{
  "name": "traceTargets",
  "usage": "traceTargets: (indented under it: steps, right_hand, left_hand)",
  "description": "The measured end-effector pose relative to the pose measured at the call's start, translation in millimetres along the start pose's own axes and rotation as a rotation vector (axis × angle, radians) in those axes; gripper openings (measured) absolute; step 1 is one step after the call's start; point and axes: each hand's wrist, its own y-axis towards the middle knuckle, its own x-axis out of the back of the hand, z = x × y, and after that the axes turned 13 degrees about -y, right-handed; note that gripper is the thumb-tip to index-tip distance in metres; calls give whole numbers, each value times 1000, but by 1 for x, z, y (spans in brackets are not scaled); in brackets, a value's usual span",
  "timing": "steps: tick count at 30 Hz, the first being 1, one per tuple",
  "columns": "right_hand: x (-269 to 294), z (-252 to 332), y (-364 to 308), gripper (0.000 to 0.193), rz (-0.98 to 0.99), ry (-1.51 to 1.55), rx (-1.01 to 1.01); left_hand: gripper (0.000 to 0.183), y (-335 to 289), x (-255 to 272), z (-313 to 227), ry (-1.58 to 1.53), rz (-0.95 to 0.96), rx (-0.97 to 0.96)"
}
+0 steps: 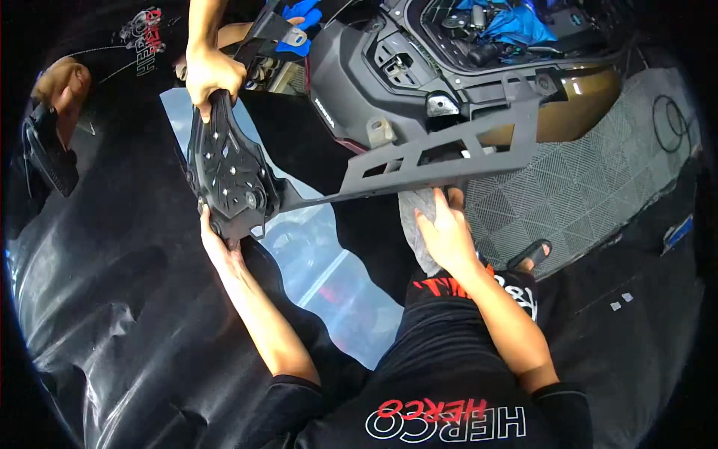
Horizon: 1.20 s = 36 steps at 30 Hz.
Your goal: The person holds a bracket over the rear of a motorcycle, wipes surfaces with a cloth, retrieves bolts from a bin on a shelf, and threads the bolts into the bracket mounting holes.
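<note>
A black metal rack with a perforated plate at its left end reaches across to the rear of a scooter. My left hand grips the plate's lower edge. My right hand lies flat under the rack's long side arm, fingers spread and touching it. Another person's hand grips the plate's upper end from the top left.
The other person in a black printed shirt crouches at the top left. The scooter's open seat compartment holds a blue cloth. Grey patterned floor mat lies on the right, black plastic sheeting on the left. My sandalled foot shows.
</note>
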Motion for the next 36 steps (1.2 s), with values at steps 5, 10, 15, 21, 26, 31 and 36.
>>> traceTargets:
  steps: [5,10,15,21,26,31,36]
  right_hand:
    - [-7,-11,-3,55,-59,-10,91]
    - [-12,-11,-8,56,-61,35,85]
    - [-13,-9,-13,55,-32,37,14]
    - [-26,-22,-15,59,-130,-69,125]
    - [-27,-20,-16,64,-70,-36,90]
    - [-28,-21,-16,65,-130,-81,165]
    - [-29,-24,-16,59,-101,-46,132]
  left_hand:
    - [46,-6,-11,-2,-49,30,6]
    - [45,5,-1,-1,-85,121,-9]
    - [44,8,1,2,-144,207,-13]
    - [42,20,5,2,-173,202,-18]
    - [41,23,8,-2,-135,219,-29]
    - [42,22,8,-10,-93,255,-62]
    - [46,18,0,-6,-18,90,-88]
